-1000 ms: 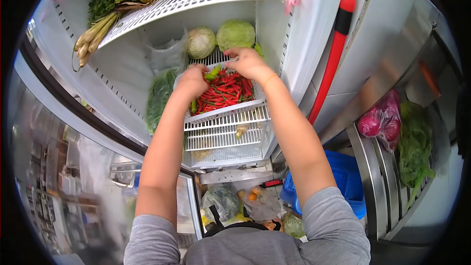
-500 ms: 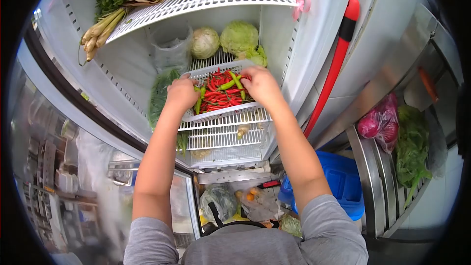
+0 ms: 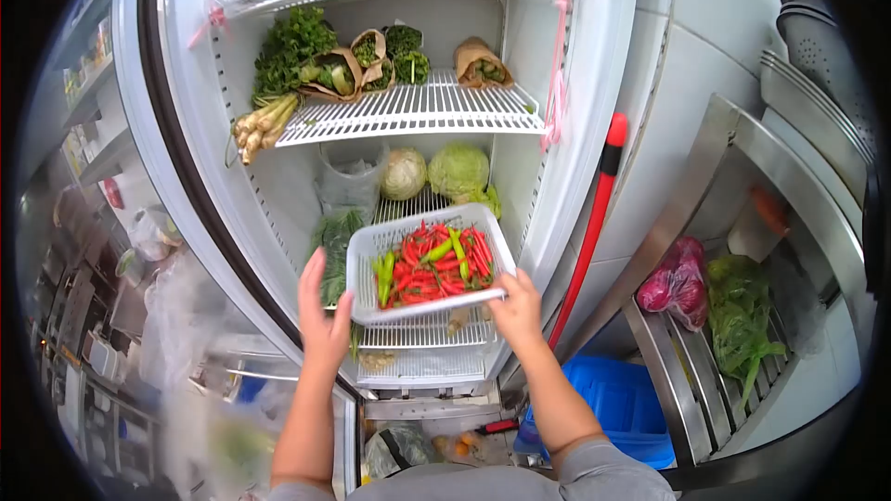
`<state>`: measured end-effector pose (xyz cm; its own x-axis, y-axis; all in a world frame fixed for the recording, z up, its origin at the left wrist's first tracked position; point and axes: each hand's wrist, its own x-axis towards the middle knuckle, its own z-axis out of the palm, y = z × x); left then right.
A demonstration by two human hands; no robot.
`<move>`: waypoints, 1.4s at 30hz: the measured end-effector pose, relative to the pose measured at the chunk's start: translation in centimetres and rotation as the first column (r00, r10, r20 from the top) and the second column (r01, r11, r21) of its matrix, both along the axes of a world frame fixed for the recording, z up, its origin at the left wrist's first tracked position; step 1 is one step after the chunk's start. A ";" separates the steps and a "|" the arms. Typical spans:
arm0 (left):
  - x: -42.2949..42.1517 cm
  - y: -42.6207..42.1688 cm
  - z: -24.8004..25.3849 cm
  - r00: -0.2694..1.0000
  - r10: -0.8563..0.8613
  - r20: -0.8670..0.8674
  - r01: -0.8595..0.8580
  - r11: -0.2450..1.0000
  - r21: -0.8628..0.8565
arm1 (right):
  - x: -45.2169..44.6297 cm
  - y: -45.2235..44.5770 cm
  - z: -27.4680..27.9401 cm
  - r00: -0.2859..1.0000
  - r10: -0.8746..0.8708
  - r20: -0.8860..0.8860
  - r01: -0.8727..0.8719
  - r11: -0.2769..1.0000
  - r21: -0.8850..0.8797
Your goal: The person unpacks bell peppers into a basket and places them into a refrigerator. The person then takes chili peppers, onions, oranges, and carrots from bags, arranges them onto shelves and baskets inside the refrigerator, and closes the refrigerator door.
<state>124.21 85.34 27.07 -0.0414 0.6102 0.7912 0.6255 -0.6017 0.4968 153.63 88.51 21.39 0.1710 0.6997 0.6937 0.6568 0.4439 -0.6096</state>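
Dark leafy greens (image 3: 336,243) lie at the shelf's left side, behind the left hand (image 3: 325,320). That hand's fingers are apart, the palm turned in, seemingly to flank the white basket (image 3: 358,269); whether the thumb touches it, I cannot tell. The basket is at the fridge's open front, before two cabbages (image 3: 458,171), its walls likely keeping the loose red chillies (image 3: 432,274) and few green ones (image 3: 386,278) together. The right hand's (image 3: 517,311) fingers are clamped on its near right corner, probably for a firm hold on the rim.
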 end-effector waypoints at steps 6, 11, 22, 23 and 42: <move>-5.0 -9.8 -3.8 0.967 0.070 0.245 -0.079 0.996 0.030 | 2.4 -8.6 13.5 0.973 0.211 -0.093 -0.208 0.977 0.046; -4.6 -14.9 -5.6 0.973 0.134 0.189 -0.096 0.975 -0.199 | 1.8 -10.1 28.0 0.946 0.274 -0.172 -0.235 0.947 0.217; -7.7 -19.8 -5.6 0.989 0.094 0.114 -0.056 0.951 -0.303 | -0.3 0.7 48.4 0.953 -0.207 0.222 0.190 0.977 0.095; -8.2 -20.2 -5.5 0.993 0.091 0.078 -0.062 0.945 -0.322 | -0.2 3.7 47.6 0.949 -0.265 0.172 0.237 0.957 0.169; -14.3 -20.5 -9.4 0.999 0.002 -0.044 -0.031 0.755 -0.655 | -22.9 7.9 44.2 0.911 -0.102 0.399 -0.125 0.855 0.503</move>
